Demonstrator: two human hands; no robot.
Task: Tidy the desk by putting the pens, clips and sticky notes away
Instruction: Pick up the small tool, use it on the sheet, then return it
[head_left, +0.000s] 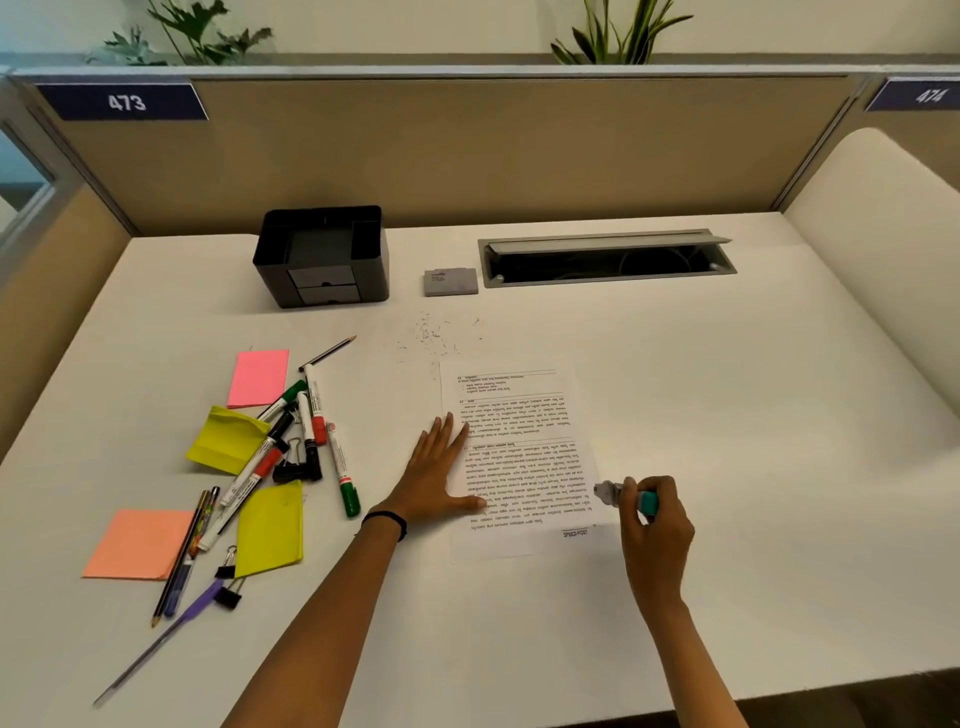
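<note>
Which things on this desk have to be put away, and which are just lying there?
To put away: markers, pens and pencils, binder clips, sticky notes, going into the black organizer.

Just lying there: printed sheet under the left hand, grey eraser, eraser crumbs, cable tray.

Printed sheet (519, 415), grey eraser (450, 282), plants (618, 31) behind.

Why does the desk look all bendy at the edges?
In the head view the wide lens curves the desk edges and the divider wall; the light is soft with faint shadows; the print on the paper is too blurry to read.
</note>
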